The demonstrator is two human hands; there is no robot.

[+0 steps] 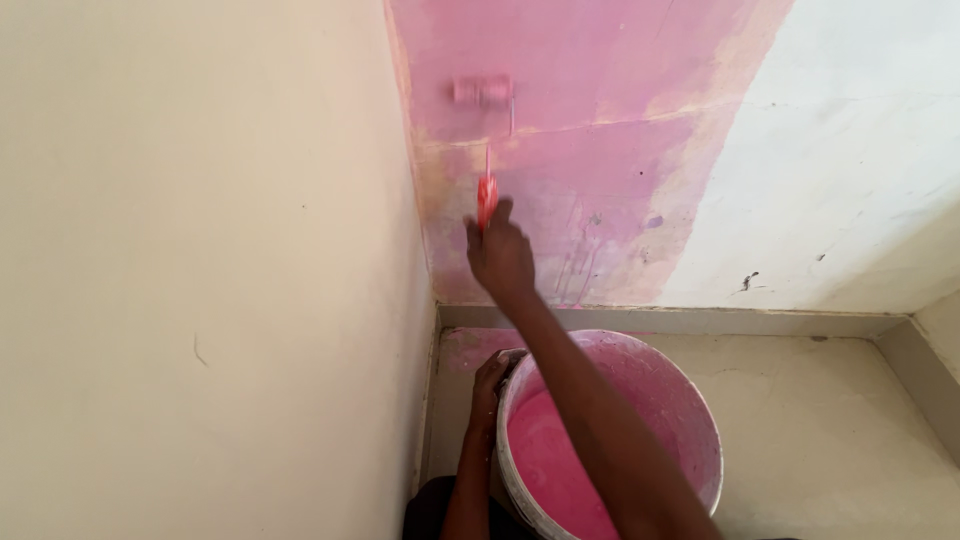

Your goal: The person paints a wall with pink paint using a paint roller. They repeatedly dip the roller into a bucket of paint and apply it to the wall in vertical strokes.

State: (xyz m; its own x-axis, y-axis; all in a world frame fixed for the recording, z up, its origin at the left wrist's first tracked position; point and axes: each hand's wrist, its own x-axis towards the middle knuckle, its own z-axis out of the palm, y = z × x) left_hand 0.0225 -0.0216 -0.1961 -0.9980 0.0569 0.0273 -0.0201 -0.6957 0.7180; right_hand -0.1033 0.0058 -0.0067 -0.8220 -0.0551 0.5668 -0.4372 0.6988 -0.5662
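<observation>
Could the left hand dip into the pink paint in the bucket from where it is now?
Probably yes. The left hand already rests on the rim of the bucket, right beside the pink paint, and the bucket has no lid. The right hand is up at the wall with the roller; its forearm crosses above the bucket.

- A cream wall (200, 250) fills the view from 7 to 11 o'clock, plain and evenly lit.
- At 12 o'clock a pink-coated wall (590, 160) meets it in a corner (streaky, with drips lower down).
- From 1 to 3 o'clock, bare whitish plaster (860, 150).
- A grey skirting (700, 320) runs above the pale floor (830, 430) at 4 o'clock.
</observation>
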